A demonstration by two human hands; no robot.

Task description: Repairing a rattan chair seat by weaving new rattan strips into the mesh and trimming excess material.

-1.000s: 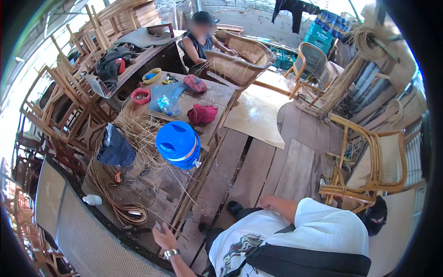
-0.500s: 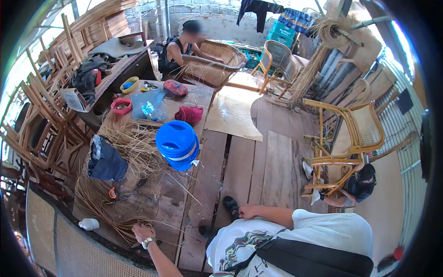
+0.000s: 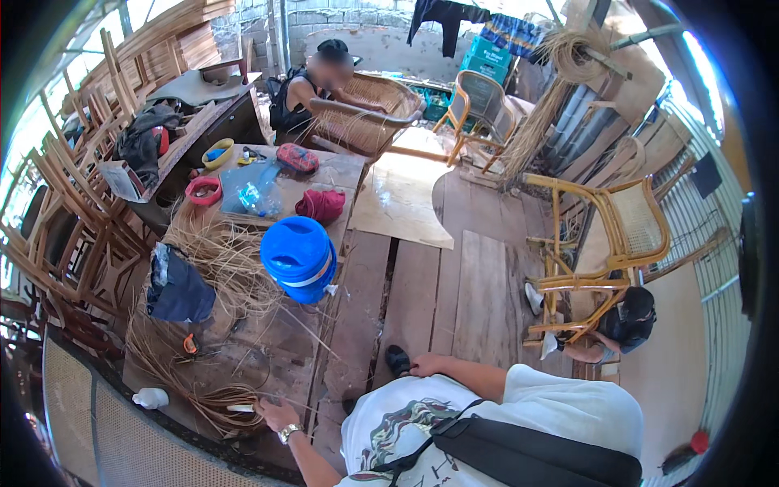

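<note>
1. The left hand (image 3: 276, 412) sits at the lower left of the frame, wrist bent, a watch on it, forearm rising from the bottom edge. Its fingers are pinched on thin rattan strands (image 3: 219, 398) that lie coiled on the wooden workbench (image 3: 284, 341).
2. The right hand (image 3: 428, 365) lies at lower centre, palm down and fingers loosely spread, resting on the person's own knee. It holds nothing.
3. The right forearm runs from that hand toward the lower right, elbow bent beside the white shirt.
4. Just above the coil, toward the left, lie a dark cloth (image 3: 178, 288) and loose strands spread over the bench.
5. A blue bucket (image 3: 299, 258) stands at the bench's right edge, left of centre.
6. At upper centre, another person (image 3: 312, 89) sits by a woven chair (image 3: 365, 118).
</note>
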